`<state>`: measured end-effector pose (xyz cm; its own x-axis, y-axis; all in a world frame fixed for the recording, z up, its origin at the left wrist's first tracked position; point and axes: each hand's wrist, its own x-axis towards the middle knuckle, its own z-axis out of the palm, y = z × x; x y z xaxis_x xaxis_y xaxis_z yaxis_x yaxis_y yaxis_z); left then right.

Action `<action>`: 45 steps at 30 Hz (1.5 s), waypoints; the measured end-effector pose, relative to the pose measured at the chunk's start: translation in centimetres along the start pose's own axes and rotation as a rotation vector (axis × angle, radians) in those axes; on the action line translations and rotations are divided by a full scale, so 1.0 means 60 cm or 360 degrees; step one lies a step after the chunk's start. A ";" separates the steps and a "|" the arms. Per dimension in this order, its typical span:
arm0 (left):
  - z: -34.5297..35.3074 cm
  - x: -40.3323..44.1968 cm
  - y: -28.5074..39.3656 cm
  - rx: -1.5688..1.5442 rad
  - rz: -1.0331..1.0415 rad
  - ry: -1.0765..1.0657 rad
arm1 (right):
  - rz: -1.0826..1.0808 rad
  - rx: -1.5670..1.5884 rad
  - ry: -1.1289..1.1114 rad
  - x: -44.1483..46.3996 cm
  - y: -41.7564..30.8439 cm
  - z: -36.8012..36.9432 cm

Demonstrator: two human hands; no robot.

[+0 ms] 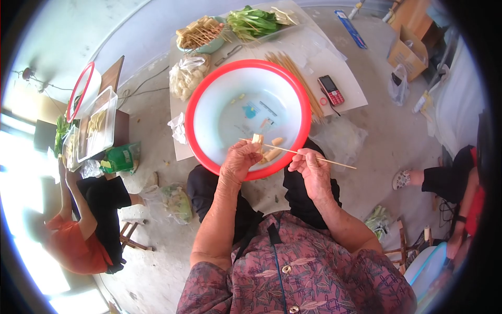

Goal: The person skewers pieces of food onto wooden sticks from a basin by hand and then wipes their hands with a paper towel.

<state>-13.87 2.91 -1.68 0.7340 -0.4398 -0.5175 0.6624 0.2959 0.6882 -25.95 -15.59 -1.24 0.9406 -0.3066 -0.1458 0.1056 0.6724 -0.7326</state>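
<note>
My left hand point(241, 159) pinches a short pale-yellow rolled piece point(257, 138), which looks like rolled tofu skin, over the near side of the basin. A thin bamboo skewer point(340, 163) runs through or just behind that piece; its tip shows left of it. Fingers of my right hand point(311, 170) are closed round the skewer's shaft, its blunt end sticking out to the right. Below my hands, a few more rolls point(272, 155) lie in the white basin with a red rim point(248, 64), along with small crumbs.
On the table point(350, 78) are bamboo skewers point(298, 73), a red phone point(331, 90), a bowl of skewered pieces point(201, 34), leafy greens point(253, 23) and a filled plastic bag point(188, 76). One person point(78, 240) sits at left, another point(460, 178) at right.
</note>
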 end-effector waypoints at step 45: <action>-0.044 0.044 0.031 0.0216 -0.0035 0.0428 | -0.0273 -0.0113 0.0172 -0.008 0.000 0.001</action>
<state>-10.32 4.54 -3.11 0.7451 -0.1994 -0.6364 0.6657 0.1647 0.7278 -26.40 -15.39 -1.15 0.8705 -0.4852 -0.0826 0.2344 0.5563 -0.7973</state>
